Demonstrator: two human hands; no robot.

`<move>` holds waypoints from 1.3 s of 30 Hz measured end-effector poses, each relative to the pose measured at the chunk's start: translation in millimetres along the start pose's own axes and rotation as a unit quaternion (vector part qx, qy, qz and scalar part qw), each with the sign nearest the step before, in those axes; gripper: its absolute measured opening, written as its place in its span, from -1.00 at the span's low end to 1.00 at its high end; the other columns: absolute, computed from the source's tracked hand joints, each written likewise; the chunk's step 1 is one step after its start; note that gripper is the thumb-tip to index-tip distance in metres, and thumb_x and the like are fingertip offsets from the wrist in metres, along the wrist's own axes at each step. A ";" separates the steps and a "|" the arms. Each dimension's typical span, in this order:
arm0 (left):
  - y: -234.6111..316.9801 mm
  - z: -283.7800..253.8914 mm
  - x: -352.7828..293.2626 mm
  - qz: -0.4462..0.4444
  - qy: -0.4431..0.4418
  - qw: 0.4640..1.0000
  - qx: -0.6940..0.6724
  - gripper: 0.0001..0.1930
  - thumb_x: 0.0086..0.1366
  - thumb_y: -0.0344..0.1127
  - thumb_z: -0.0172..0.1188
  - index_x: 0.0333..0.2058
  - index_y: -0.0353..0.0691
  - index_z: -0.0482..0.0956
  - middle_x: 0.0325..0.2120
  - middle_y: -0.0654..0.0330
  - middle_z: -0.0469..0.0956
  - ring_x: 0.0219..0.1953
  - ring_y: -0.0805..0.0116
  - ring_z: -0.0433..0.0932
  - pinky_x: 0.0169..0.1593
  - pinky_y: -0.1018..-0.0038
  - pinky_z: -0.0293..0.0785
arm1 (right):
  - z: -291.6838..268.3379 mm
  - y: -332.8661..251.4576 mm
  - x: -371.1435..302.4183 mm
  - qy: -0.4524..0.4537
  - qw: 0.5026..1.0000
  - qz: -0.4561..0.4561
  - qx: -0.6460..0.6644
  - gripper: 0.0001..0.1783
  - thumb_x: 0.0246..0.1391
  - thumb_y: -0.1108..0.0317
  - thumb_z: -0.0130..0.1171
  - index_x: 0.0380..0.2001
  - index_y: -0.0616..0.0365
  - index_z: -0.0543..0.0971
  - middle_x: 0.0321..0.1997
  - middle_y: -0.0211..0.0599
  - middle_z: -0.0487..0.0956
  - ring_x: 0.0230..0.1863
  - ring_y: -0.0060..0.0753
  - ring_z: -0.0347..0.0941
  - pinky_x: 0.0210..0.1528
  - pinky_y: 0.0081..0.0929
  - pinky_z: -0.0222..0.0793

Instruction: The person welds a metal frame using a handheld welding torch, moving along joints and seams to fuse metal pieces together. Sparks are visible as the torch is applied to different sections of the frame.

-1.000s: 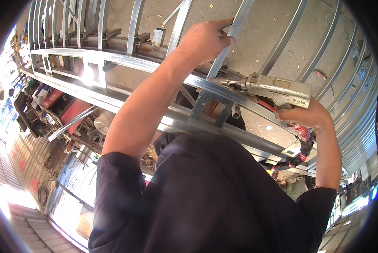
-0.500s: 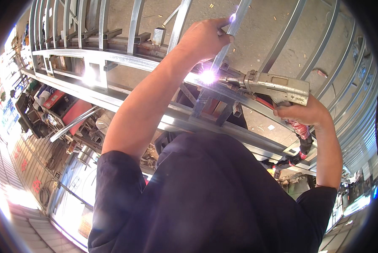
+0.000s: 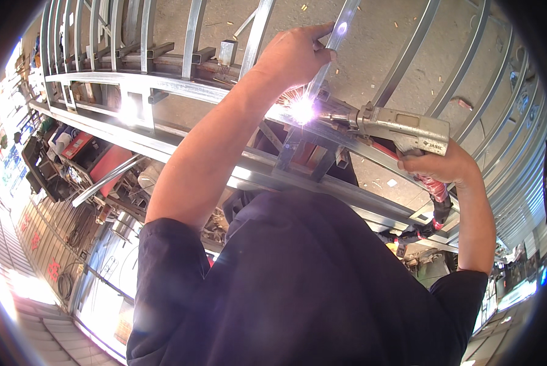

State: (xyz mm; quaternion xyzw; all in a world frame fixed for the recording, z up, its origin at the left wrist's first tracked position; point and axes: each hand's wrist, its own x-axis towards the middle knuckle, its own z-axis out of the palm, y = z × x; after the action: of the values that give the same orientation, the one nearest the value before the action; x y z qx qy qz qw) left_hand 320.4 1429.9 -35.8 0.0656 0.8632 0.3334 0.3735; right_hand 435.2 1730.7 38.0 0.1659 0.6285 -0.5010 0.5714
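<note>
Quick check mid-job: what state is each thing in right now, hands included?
Welding gun: running, nozzle at the arc
Welding arc: lit, throwing sparks
Right hand: closed around the welding gun's handle
Left hand: thumb and index finger at the metal tube's edge
Metal tube: lower end at the arc, joint hidden by glare
Gun cable: bent, wrapped in black and red

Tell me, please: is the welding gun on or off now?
On: the welding gun shows a bright violet-white glare and sparks at its tip, beside a metal bar.
</note>
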 end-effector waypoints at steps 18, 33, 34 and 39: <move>-8.0 0.2 -4.2 0.063 0.010 0.998 -0.016 -0.37 0.34 -0.12 0.29 0.34 -0.19 0.48 -0.15 -0.04 0.75 -0.17 0.10 0.73 0.02 0.29 0.60 | 0.9 6.5 -17.5 0.011 1.000 0.016 -0.003 -0.51 -0.06 0.42 0.48 0.02 0.20 0.65 -0.30 -0.47 0.66 -0.31 -0.61 0.53 -0.29 -0.49 0.52; 57.7 101.2 -15.3 0.070 0.045 0.996 0.024 -0.41 0.36 -0.11 0.25 0.32 -0.13 0.50 -0.05 0.00 0.74 0.01 -0.01 0.70 0.15 0.20 0.57 | -24.7 64.1 -62.7 0.055 0.997 0.003 0.056 -0.51 -0.07 0.50 0.44 0.01 0.22 0.61 -0.31 -0.41 0.61 -0.41 -0.59 0.49 -0.41 -0.50 0.46; 62.1 101.1 -17.0 0.061 0.026 0.997 0.028 -0.41 0.36 -0.11 0.24 0.33 -0.12 0.50 -0.04 0.00 0.73 0.01 0.00 0.70 0.15 0.21 0.57 | -26.4 66.9 -62.1 0.046 0.997 -0.001 0.054 -0.50 -0.07 0.49 0.45 0.02 0.22 0.61 -0.30 -0.42 0.62 -0.40 -0.59 0.50 -0.39 -0.50 0.47; 65.5 97.3 -16.6 0.040 0.010 0.999 0.017 -0.41 0.39 -0.12 0.28 0.35 -0.11 0.48 -0.06 -0.01 0.74 -0.05 0.05 0.72 0.10 0.25 0.59 | -31.4 83.4 -56.6 0.042 0.998 -0.024 0.032 -0.34 -0.08 0.42 0.48 0.17 0.21 0.58 -0.20 -0.38 0.64 -0.28 -0.53 0.55 -0.25 -0.48 0.55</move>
State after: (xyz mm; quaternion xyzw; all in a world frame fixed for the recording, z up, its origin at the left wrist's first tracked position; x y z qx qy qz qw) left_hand 390.2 1525.4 -33.5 0.1035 0.8692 0.3338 0.3499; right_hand 499.5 1813.9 46.5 0.1893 0.6392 -0.5272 0.5268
